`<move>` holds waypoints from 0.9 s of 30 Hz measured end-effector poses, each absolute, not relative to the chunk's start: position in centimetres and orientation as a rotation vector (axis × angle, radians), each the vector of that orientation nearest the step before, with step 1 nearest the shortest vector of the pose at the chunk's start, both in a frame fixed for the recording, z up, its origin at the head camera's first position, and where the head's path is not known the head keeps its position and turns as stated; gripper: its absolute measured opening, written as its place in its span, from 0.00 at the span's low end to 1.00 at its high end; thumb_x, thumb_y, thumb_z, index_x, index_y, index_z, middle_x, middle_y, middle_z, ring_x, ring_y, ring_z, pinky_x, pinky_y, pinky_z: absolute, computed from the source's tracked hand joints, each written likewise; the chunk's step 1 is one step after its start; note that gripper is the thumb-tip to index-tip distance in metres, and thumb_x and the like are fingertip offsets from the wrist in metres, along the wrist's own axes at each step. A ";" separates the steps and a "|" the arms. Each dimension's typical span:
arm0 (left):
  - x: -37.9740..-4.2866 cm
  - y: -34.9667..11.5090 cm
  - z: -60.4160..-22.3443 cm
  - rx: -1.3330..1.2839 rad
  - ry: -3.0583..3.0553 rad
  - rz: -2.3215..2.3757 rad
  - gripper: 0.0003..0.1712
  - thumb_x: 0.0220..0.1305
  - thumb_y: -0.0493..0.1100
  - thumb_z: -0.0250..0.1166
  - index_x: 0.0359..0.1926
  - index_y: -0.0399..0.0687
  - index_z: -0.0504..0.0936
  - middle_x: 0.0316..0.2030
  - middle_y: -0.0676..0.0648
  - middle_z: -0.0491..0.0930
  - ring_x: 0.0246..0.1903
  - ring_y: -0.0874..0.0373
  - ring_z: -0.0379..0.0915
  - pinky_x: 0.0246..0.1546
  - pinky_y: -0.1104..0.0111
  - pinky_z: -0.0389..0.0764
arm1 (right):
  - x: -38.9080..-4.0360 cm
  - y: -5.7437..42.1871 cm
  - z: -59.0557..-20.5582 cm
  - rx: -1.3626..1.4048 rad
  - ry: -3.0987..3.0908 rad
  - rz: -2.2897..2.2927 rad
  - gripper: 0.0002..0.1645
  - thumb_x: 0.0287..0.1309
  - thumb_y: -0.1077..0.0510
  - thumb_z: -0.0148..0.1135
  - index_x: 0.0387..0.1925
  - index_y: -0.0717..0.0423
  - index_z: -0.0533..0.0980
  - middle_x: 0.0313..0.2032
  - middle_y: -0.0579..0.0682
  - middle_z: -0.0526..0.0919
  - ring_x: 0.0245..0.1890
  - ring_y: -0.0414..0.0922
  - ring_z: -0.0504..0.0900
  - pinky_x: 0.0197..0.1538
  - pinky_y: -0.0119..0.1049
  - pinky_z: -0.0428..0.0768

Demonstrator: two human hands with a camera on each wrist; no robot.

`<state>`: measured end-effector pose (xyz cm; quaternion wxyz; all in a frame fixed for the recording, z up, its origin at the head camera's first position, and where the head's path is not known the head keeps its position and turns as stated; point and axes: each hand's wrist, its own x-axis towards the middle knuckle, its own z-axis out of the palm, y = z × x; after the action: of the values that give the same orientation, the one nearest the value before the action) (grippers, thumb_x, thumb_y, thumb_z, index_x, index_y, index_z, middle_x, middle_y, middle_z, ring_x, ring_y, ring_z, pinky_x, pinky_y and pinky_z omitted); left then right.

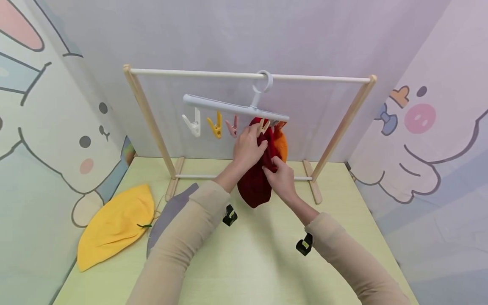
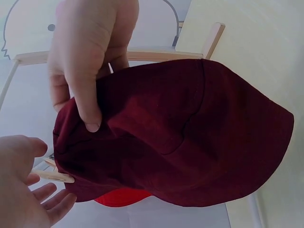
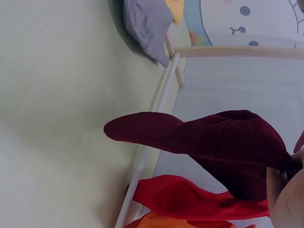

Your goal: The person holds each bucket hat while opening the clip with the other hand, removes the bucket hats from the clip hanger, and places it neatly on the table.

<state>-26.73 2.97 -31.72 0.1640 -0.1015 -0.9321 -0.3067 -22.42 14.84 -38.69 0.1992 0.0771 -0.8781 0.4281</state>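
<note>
Maroon hat [image 1: 253, 188] pinched by right grip [image 1: 283, 178]; left grip [image 1: 247, 147] spread beside beige clip [image 2: 56, 176]; mark [image 1: 231, 214] on black wrist camera [image 1: 227, 220] unreadable.

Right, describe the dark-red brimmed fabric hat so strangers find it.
Find the white-railed wooden rack and its pale-blue hanger. Below the hanger's right half, the right hand grips the dark-red hat, darker than the bright red hat and orange hat.
</note>
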 end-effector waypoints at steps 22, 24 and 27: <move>-28.3 4.2 -32.0 -0.185 -2.608 -0.771 0.26 0.53 0.53 0.60 0.50 0.49 0.66 0.37 0.47 0.72 0.33 0.52 0.73 0.34 0.61 0.75 | -21.5 14.5 -38.1 0.294 -2.484 1.159 0.09 0.47 0.57 0.62 0.23 0.52 0.69 0.20 0.48 0.75 0.22 0.43 0.73 0.23 0.32 0.72; -28.5 4.2 -32.0 -0.174 -2.610 -0.759 0.25 0.53 0.53 0.60 0.49 0.47 0.67 0.36 0.47 0.72 0.32 0.52 0.73 0.32 0.61 0.75 | -21.4 14.5 -38.1 0.297 -2.489 1.151 0.09 0.47 0.57 0.62 0.23 0.52 0.69 0.20 0.48 0.75 0.22 0.43 0.73 0.23 0.32 0.72; -28.6 4.3 -31.9 -0.156 -2.610 -0.746 0.24 0.52 0.53 0.60 0.47 0.46 0.68 0.35 0.46 0.73 0.31 0.51 0.74 0.30 0.61 0.76 | -21.3 14.5 -38.0 0.301 -2.497 1.153 0.09 0.47 0.57 0.62 0.24 0.52 0.69 0.22 0.48 0.76 0.23 0.43 0.73 0.25 0.32 0.73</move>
<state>-28.60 4.30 -31.89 0.2097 -0.0563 -0.9386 -0.2682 -21.35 14.47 -38.00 0.1864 0.1067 -0.8866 0.4096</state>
